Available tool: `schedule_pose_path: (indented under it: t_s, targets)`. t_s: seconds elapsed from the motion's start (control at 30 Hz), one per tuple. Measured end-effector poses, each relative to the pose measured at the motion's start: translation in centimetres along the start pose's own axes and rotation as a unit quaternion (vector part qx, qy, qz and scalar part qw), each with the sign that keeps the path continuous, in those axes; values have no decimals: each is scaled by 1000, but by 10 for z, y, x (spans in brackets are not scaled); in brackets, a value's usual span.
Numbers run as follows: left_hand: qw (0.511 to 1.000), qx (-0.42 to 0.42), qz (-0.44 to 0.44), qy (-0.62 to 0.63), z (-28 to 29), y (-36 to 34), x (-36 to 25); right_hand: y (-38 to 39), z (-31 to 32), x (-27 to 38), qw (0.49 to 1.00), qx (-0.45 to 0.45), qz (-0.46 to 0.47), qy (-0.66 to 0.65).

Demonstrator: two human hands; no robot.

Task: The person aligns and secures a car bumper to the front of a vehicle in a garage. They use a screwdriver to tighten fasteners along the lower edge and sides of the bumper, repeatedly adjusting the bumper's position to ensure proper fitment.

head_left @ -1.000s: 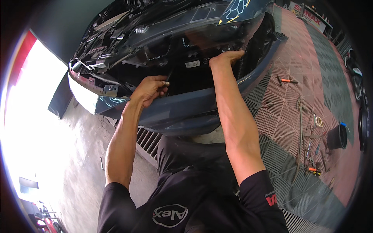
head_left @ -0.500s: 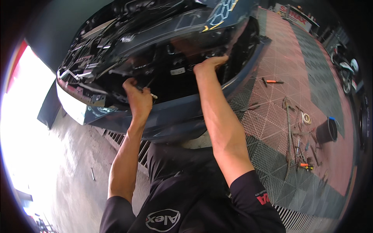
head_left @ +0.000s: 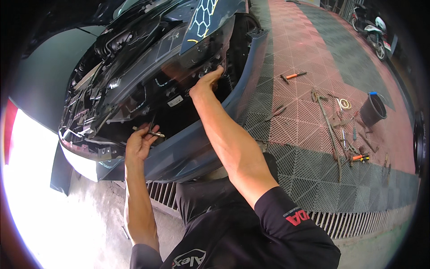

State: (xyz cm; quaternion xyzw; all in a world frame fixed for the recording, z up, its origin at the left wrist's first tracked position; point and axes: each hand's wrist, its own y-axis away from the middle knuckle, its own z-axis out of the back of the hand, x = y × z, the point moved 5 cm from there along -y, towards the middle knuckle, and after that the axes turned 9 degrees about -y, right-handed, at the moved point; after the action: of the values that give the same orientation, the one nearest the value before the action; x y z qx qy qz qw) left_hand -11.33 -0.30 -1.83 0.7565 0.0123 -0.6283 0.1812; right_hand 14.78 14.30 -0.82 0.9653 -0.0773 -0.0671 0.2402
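Note:
Below me is the front corner of a car, with a glossy dark headlamp unit (head_left: 165, 71) tilted above the blue-grey bumper (head_left: 188, 154). My left hand (head_left: 141, 141), low in the opening at the bumper's upper edge, holds a small metal tool (head_left: 156, 134) in partly curled fingers. A dark rod runs up from near it into shadow. My right hand (head_left: 207, 83) grips the lamp unit's right end, fingertips partly hidden among its fittings. A white label (head_left: 174, 101) shows on the housing between my hands. A patterned blue panel (head_left: 199, 22) lies along the lamp's top.
Right of the car, pink and grey floor tiles (head_left: 295, 179) hold an orange-handled hammer (head_left: 295, 76), several scattered tools (head_left: 333, 134), a coiled ring (head_left: 344, 103) and a black bucket (head_left: 371, 112). A scooter (head_left: 375, 33) stands at the upper right. A metal grate (head_left: 159, 193) runs beneath me.
The view has swung, so the car sits more tilted. My left hand has moved down-left with the tool now lying crosswise in its fingers; my right hand stays on the lamp unit.

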Motion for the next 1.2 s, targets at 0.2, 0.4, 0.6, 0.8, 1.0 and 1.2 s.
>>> schedule_pose_path:
  t_s: [0.2, 0.4, 0.6, 0.8, 1.0, 1.2]
  targets:
    - [893, -56, -156, -419, -17, 24, -14, -1, 1, -5, 1000, -14, -4, 6]
    - [694, -52, -322, -642, -46, 50, -19, 1, 4, -1, 999, -43, 8, 32]
    - [935, -16, -22, -355, -37, 19, -10, 18, 2, 4, 998, -31, 28, 47]
    - [973, 78, 0, -218, -52, 21, -10, 2, 0, 5, 1000, -13, 4, 28]
    - [983, 60, -53, -167, -51, 10, 1, -10, -6, 15, 991, -45, 68, 104]
    - [982, 15, -84, -169, -48, 3, 7, -58, -3, 31, 956, -65, 155, 240]
